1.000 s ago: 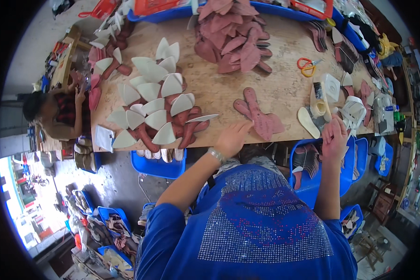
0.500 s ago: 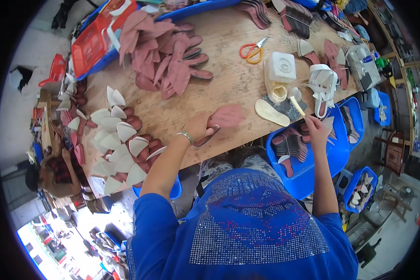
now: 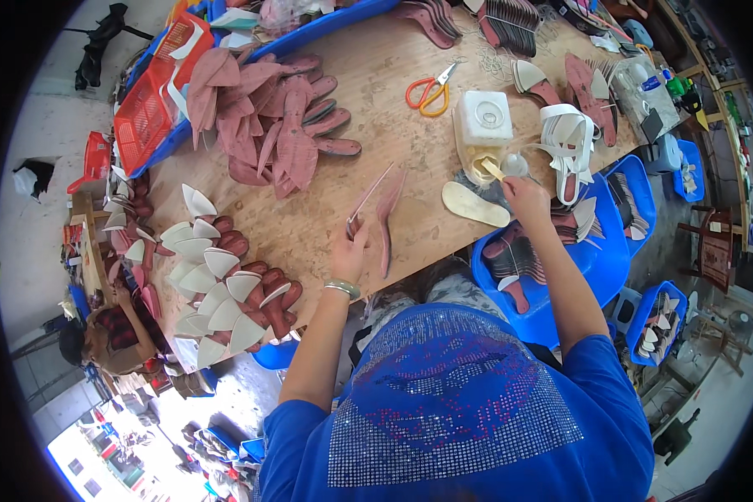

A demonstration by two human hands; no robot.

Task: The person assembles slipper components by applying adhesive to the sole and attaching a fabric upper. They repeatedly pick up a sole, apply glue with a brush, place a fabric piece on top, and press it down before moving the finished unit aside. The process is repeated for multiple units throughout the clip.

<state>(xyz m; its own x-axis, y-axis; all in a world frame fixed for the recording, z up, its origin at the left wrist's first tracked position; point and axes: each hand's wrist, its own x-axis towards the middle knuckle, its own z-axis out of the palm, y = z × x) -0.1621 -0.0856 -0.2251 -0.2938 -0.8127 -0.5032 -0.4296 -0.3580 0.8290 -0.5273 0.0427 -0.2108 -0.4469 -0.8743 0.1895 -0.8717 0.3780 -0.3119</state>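
Half a second back the pale stick [image 3: 494, 171] stood clear of the jar; now its tip is in the mouth of the translucent white jar [image 3: 484, 120]. Right hand [image 3: 525, 203] has come across to it, fingers pinching the stick's near end.

Left hand [image 3: 349, 253] also changed: the wide end of its pink shaped piece [image 3: 371, 197] lay flat, and is now raised and seen nearly edge-on. Fingers pinched on its narrow end. A second pink piece [image 3: 387, 219] shows apart, also nearly edge-on, just right of the left hand, over the worktop [image 3: 330, 217]. Judgement: the pair has been parted and the stick is taking up coating; no coating on either piece can be made out.

Containers. Jar: yellowish crust about the mouth; level inside hidden. Near blue basin [image 3: 604, 261], beside the worktop edge: close-ranked pink and dark pieces, some white-tipped; forearm covers part. Second blue basin [image 3: 647, 188] just behind: more dark and pale pieces. Third blue basin [image 3: 683, 303], farther right: jumbled pale and dark pieces, too small to sort. Red basket [image 3: 146, 117], upper left, by the heaped pink pieces [image 3: 259, 125]: pale strip across it, rest unclear.
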